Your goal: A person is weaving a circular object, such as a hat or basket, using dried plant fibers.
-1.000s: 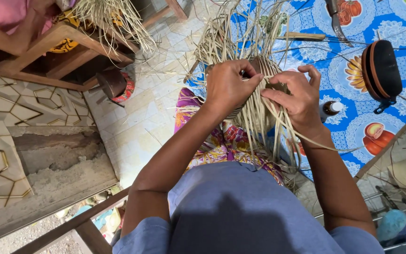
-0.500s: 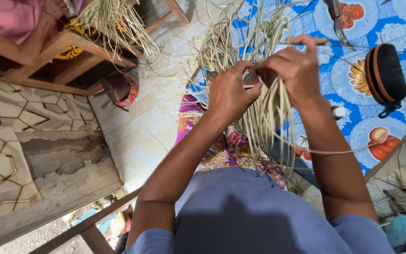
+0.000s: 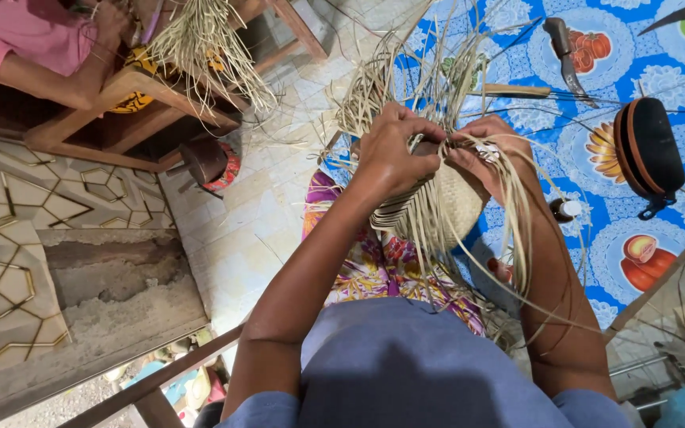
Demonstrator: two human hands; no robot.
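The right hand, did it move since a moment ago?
Yes. Half a second ago it was raised toward the knife handle on the blue cloth; now the right hand has come back down onto the woven basket, close beside the left hand.

Pale tiled floor (image 3: 239,214), wooden bench (image 3: 132,107), blue fruit-patterned mat (image 3: 596,47), sunlit geometric-patterned wall panel (image 3: 33,206)

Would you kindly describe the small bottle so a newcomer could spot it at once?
Find the blue fruit-patterned cloth at right. Below the black oval case with its orange rim, beside the right forearm, lies the small bottle: dark brown with a white cap, the only bottle there.
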